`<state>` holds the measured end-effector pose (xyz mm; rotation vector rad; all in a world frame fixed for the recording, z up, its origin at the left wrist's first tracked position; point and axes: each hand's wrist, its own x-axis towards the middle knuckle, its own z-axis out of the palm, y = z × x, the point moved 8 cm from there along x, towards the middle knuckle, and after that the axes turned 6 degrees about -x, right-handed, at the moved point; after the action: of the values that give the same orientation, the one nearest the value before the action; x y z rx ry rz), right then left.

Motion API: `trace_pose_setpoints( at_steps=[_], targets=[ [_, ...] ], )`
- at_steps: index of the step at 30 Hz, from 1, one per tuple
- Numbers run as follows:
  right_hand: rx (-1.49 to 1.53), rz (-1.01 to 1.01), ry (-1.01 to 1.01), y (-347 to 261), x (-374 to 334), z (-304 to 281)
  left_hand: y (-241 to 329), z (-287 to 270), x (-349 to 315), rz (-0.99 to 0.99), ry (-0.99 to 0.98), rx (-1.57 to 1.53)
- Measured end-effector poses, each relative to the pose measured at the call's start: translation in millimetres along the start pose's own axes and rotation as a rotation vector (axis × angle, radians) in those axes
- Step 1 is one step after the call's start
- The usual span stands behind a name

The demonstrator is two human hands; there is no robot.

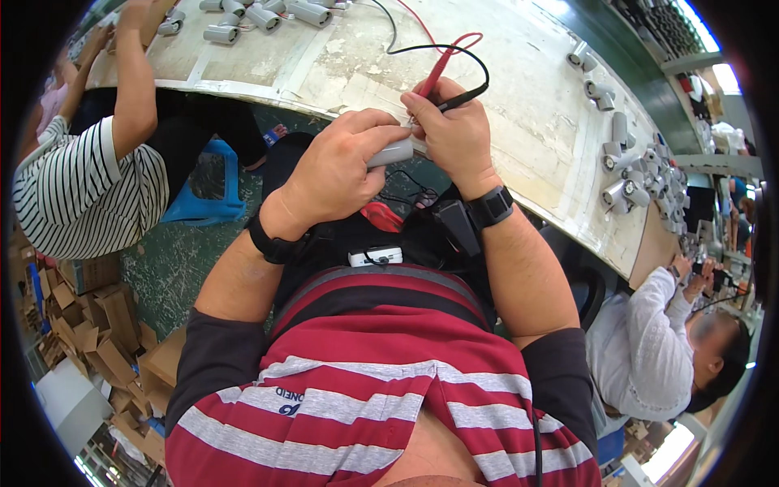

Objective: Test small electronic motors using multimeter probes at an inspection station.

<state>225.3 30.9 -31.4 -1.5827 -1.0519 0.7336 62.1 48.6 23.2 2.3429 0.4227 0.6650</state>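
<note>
My left hand (337,166) is closed around a grey cylindrical housing (393,152), held just off the near edge of the table. My right hand (458,138) pinches a red test probe (436,73) and a black test probe (466,96) together. Their tips point down toward the end of the housing, where the fingers of both hands nearly meet. Whether the tips touch anything there is hidden by the fingers. From the probes, a red and a black lead curve away over the tabletop.
The worn white table (519,146) carries grey housings (264,16) at the far left and more housings (625,191) at the right. Co-workers sit on both sides. A blue stool (213,187) and cardboard boxes (105,341) stand at left. A white device (376,256) lies at my lap.
</note>
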Motion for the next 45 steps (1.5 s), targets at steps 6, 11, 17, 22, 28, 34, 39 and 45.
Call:
trace_pose_setpoints(
  at_steps=[6, 11, 17, 22, 28, 34, 39, 45],
  targets=[
    [0.079, 0.079, -0.001, 2, -4, -1, -3, -1, 0, -0.016, 0.011, -0.036],
    [0.057, 0.09, -0.01, 1, -4, 0, -6, -6, 1, 0.002, 0.01, 0.015],
    [0.025, 0.118, -0.011, 1, -6, -1, -12, -9, 4, 0.025, -0.002, 0.083],
    [0.02, 0.112, -0.011, 1, -6, 3, -15, -11, 1, 0.027, -0.015, 0.102],
    [-0.007, 0.083, -0.015, 0, -6, 3, -17, -10, 0, 0.013, -0.042, 0.085],
    [0.135, 0.108, 0.018, -2, -8, -4, -23, -18, -1, 0.027, -0.084, 0.067],
    [0.316, 0.06, 0.273, 3, -7, -63, -103, -100, 22, -0.026, 0.126, 0.308],
    [0.235, 0.126, 0.263, 16, -3, -84, -174, -158, 29, -0.088, 0.086, 0.691]
  ],
)
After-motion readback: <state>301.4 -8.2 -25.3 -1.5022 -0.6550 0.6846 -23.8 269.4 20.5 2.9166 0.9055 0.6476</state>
